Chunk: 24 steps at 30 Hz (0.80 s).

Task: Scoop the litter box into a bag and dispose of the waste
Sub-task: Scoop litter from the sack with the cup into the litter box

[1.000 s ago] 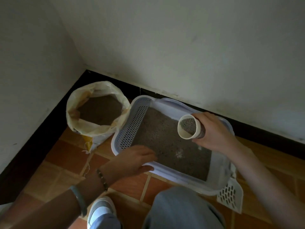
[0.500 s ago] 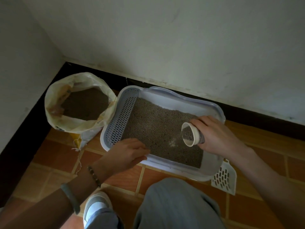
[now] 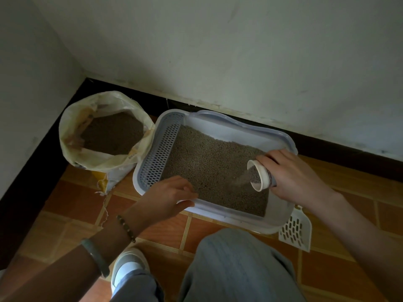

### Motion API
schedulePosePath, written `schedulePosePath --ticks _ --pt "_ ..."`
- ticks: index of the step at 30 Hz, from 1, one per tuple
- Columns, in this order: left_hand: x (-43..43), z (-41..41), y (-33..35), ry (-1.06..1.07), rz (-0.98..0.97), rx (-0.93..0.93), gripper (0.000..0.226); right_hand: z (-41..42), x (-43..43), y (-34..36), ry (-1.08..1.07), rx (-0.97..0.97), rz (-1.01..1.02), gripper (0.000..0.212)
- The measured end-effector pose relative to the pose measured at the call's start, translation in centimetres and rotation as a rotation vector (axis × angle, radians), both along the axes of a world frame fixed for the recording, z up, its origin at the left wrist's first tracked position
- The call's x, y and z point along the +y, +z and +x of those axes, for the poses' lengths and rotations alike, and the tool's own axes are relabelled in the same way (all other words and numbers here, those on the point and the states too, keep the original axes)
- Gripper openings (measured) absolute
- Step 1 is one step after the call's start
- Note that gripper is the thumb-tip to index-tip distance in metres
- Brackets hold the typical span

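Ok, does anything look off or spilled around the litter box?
Nothing spilled on the floor. Oddly, the right hand tips a cup of litter into the litter box, while the slotted scoop lies unused beside its near right corner.

Illumination is dim and diffuse, brightest on the wall [image 3: 239,51] and darkest along the baseboard [image 3: 32,171] and lower left corner, with wide-angle bending at frame edges and motion blur on the falling grains [image 3: 242,180].

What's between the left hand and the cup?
Head view: only loose litter in the litter box separates left hand and cup; grains spill from the cup.
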<state>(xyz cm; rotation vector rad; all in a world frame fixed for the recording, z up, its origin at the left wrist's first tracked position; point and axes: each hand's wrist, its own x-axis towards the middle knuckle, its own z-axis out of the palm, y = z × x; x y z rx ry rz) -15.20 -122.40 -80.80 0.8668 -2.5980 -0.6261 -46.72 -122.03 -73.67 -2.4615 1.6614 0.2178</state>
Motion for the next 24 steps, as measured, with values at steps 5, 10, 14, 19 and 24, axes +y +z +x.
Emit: schedulePosePath --ticks 5,10,14,19,24 --pt "-0.2 0.0 -0.1 0.01 -0.005 -0.001 0.026 -0.8 0.0 0.6 -0.028 0.023 -0.028 0.075" --pt "-0.3 -0.1 0.1 0.001 -0.011 -0.008 0.027 -1.9 -0.2 0.8 -0.095 0.052 -0.046 0.074" --pt "-0.4 -0.2 0.3 -0.006 0.003 -0.048 0.029 -3.1 -0.4 1.1 -0.143 0.079 -0.065 0.075" --pt "-0.5 -0.4 0.2 -0.006 0.019 -0.059 0.021 -4.5 -0.6 1.5 -0.182 0.131 -0.086 0.078" --pt "-0.4 -0.4 0.3 0.017 0.027 -0.066 0.022 -4.7 -0.3 1.5 -0.187 0.172 -0.121 0.076"
